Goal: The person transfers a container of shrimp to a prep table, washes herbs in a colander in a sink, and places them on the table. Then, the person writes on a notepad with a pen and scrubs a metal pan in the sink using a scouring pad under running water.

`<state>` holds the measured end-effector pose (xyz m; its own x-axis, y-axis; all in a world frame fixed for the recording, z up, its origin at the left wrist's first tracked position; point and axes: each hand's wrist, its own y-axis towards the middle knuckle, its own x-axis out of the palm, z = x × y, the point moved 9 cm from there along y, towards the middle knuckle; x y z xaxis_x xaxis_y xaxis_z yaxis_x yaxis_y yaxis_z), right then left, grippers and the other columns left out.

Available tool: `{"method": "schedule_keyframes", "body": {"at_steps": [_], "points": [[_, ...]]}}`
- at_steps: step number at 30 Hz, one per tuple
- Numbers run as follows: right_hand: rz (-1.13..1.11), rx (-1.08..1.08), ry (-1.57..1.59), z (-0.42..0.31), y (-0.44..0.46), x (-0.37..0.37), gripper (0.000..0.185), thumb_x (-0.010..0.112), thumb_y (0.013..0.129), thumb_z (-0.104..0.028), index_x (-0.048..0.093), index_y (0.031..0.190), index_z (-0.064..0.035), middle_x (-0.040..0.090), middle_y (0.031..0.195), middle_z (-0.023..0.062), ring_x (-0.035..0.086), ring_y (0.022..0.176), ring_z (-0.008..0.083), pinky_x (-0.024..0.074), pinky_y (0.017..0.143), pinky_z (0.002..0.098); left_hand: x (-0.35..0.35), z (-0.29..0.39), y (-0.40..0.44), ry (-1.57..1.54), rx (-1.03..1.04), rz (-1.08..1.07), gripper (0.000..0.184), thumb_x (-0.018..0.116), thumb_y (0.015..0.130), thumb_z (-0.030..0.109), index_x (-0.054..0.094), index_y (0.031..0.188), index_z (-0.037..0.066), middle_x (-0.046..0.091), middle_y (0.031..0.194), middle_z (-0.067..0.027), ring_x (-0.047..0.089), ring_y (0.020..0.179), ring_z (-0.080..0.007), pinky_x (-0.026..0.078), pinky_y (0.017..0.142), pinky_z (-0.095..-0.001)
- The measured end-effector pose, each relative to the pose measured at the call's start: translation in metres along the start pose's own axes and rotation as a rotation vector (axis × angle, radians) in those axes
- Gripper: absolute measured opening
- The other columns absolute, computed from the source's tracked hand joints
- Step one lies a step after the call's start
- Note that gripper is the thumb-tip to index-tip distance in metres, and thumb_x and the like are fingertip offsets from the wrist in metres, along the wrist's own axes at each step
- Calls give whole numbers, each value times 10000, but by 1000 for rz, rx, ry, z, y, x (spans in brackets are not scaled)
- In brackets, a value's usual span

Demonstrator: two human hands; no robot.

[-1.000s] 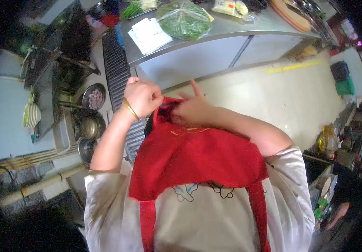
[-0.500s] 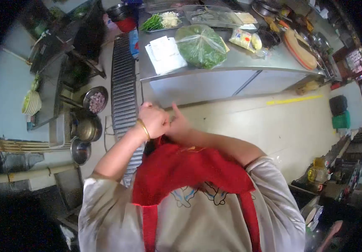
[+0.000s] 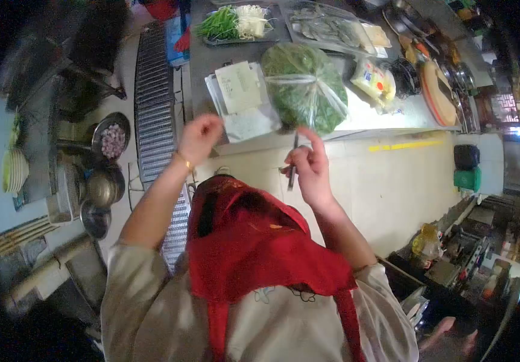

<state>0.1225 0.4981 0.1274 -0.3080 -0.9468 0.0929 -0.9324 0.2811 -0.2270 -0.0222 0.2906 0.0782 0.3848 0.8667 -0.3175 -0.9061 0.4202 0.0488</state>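
Pen (image 3: pixel 292 178), or something dark and slim like one, is held in the person's right hand (image 3: pixel 309 164), above the floor and just short of the counter's front edge. Nearest the viewer is a red apron (image 3: pixel 266 259) over a pale shirt (image 3: pixel 151 301), its upper part sagging forward into loose folds. Half a second ago both hands were together at the apron's top; now they are apart and farther forward, and the dark stick shows for the first time. That suggests it came from the apron, and that attention has passed to the counter.

Beyond the apron, the right hand's thumb and bent fingers close around the stick, with the index finger pointing ahead. The left hand (image 3: pixel 201 136), a gold bangle (image 3: pixel 185 161) at its wrist, is blurred and loosely curled; whether it grips anything cannot be told. It hangs just beside the papers (image 3: pixel 251 125) on the steel counter (image 3: pixel 202 66). Right of these sits a clear bag of leafy greens (image 3: pixel 284 75), then a yellow packet (image 3: pixel 369 81). Farther back is a tray of green and white vegetables (image 3: pixel 220 27).
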Motion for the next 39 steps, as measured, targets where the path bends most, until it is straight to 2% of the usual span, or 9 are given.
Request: {"method": "schedule_keyframes", "body": {"at_steps": [3, 10, 16, 19, 23, 25, 27, 34, 39], "points": [[23, 40, 154, 4, 38, 10, 277, 421, 913, -78, 502, 1170, -9, 579, 819, 73, 569, 714, 145, 488, 718, 295, -37, -25, 90, 302, 19, 284, 206, 606, 810, 251, 647, 979, 141, 642, 831, -74, 616, 721, -207, 474, 644, -309], [306, -95, 185, 4, 72, 10, 322, 479, 866, 4, 447, 1182, -40, 509, 890, 31, 536, 821, 126, 499, 769, 331, -18, -62, 174, 567, 49, 19, 174, 591, 802, 266, 599, 871, 107, 604, 794, -86, 593, 723, -267, 474, 658, -373], [402, -349, -632, -65, 84, 9, 271, 528, 831, 23, 465, 1088, -36, 577, 962, 97, 581, 893, 162, 454, 797, 275, -8, 29, 141, -122, 38, -178, 103, 534, 879, 111, 509, 935, 29, 541, 738, -28, 532, 635, -105, 447, 577, -233], [300, -222, -105, -56, 90, 14, 281, 561, 819, -7, 469, 1082, -39, 572, 967, 92, 566, 906, 154, 447, 800, 269, 10, 69, 118, -509, -115, -234, 97, 529, 893, 105, 508, 929, 17, 523, 754, 3, 493, 635, -47, 421, 551, -194], [340, -321, -193, -95, 51, -9, 320, 560, 789, 23, 447, 1080, -47, 562, 999, 79, 550, 868, 132, 453, 775, 287, 35, 82, 95, -924, -334, -202, 92, 540, 885, 102, 539, 928, 21, 539, 775, 8, 473, 621, -44, 408, 557, -182], [278, -97, 384, -94, 28, -11, 319, 523, 784, 25, 429, 1079, -54, 559, 1021, 91, 552, 815, 121, 444, 718, 255, 48, 92, 81, -942, -313, -160, 97, 541, 887, 114, 550, 923, 24, 543, 770, 11, 484, 635, -50, 419, 579, -183], [307, -222, 52, -108, 1, -14, 318, 527, 792, 7, 422, 1085, -56, 555, 1013, 80, 541, 771, 110, 443, 701, 252, 62, 105, 66, -966, -310, -152, 103, 540, 891, 124, 555, 922, 27, 551, 766, 11, 499, 651, -57, 429, 600, -186], [434, -165, 194, -84, -50, -37, 291, 592, 794, -7, 430, 1030, -52, 529, 922, 38, 516, 727, 77, 432, 667, 215, 106, 120, 24, -1019, -348, -156, 161, 530, 906, 188, 533, 935, 29, 590, 811, -42, 570, 704, -111, 488, 632, -248], [509, -210, 121, -81, -70, -48, 274, 627, 787, 11, 438, 973, -55, 517, 884, 28, 523, 720, 75, 437, 643, 218, 153, 163, -13, -1518, -608, -682, 502, 531, 881, 381, 397, 1255, 75, 542, 1132, -131, 553, 1008, -235, 447, 875, -371]]}}
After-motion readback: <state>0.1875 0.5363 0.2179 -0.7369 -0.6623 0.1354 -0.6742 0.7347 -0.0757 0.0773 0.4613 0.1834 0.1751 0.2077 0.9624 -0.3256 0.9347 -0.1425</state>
